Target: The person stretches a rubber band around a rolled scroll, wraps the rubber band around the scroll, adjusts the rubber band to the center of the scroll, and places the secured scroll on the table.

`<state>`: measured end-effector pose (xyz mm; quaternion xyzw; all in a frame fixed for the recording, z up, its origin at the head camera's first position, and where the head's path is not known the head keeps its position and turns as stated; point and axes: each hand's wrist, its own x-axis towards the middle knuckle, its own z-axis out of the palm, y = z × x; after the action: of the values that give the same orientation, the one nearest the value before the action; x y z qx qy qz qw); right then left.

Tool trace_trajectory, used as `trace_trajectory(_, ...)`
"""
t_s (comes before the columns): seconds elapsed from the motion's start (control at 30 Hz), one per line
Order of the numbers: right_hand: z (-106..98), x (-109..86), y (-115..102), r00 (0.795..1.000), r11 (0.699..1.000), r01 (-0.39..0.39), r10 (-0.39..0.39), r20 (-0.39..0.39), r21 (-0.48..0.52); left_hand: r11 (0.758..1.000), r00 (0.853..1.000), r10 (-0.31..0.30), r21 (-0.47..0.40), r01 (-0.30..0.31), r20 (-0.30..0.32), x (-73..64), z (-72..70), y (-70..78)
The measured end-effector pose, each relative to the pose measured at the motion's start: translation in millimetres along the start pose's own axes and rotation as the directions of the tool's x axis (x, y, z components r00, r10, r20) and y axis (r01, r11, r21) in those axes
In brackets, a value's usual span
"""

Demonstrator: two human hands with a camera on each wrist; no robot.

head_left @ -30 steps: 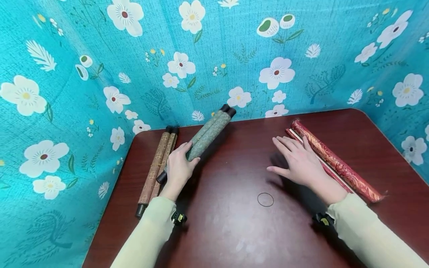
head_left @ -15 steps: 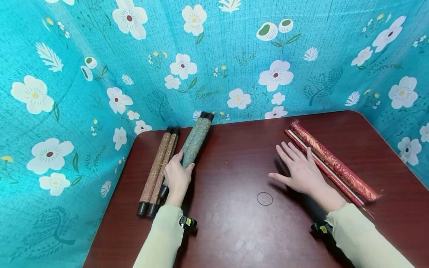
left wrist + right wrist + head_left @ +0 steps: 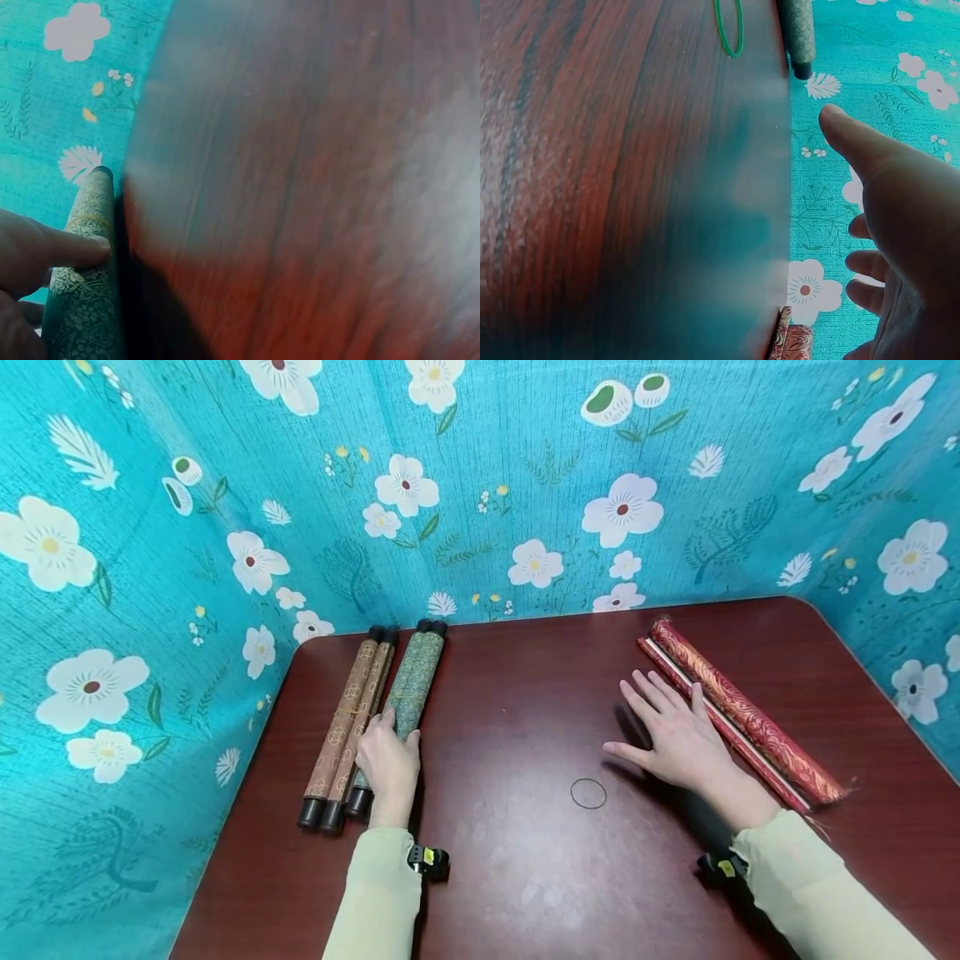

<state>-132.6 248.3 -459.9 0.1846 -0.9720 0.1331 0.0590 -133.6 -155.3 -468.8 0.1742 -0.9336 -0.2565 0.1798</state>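
In the head view my left hand point(image 3: 388, 764) grips the lower part of a rolled green patterned scroll point(image 3: 412, 681) with black end knobs. The scroll lies close along the right side of a brown scroll point(image 3: 341, 735), both slanting the same way. The left wrist view shows a finger lying across the green scroll point(image 3: 82, 315), near its thin yellow tie. Spread and holding nothing, my right hand point(image 3: 682, 739) hovers over the table just left of a red and gold scroll point(image 3: 750, 718), which is rolled from both ends.
A thin loop like a rubber band point(image 3: 572, 793) lies on the dark red table point(image 3: 510, 877) between the hands; it looks green in the right wrist view. A blue flowered cloth point(image 3: 480, 485) hangs behind the table and along its sides.
My left hand has swung the green scroll leftward and brought it down beside the brown scroll, turning it nearly parallel. The right hand stays almost in place, a little farther from the red scroll.
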Motion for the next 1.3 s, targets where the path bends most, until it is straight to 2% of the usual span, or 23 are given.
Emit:
trace_trajectory(0.2,0,0.9,2,1.0,1.0,-0.001,0.001,-0.007,-0.01,0.997,0.998,-0.024,0.073,0.019,0.065,-1.2,-0.3,9.2)
trace_trajectory(0.4,0,3.0,1,1.0,1.0,-0.017,0.017,0.009,-0.005,0.987,0.986,-0.079,0.151,0.057,0.145,2.4,-0.8,19.9)
trace_trajectory(0.57,2,2.4,-1,0.999,1.0,-0.03,0.03,0.032,0.006,0.98,0.984,-0.097,0.187,0.068,0.15,5.6,0.1,24.4)
trace_trajectory(0.77,4,-3.0,0,0.998,0.999,-0.047,0.046,0.037,0.014,0.978,0.982,-0.094,0.197,0.061,0.162,0.6,0.0,26.4)
trace_trajectory(1.03,1,-1.6,2,0.998,0.999,-0.051,0.05,0.025,0.01,0.983,0.973,-0.05,0.181,0.009,0.226,5.1,-5.6,43.4)
trace_trajectory(1.17,0,-0.8,1,0.998,0.998,-0.059,0.059,0.031,0.005,0.972,0.955,-0.015,0.227,-0.055,0.296,8.9,-11.5,58.5)
trace_trajectory(1.3,-3,0.3,-2,0.997,0.998,-0.063,0.063,0.036,0.011,0.953,0.935,0.055,0.26,-0.153,0.349,13.9,-17.3,76.6)
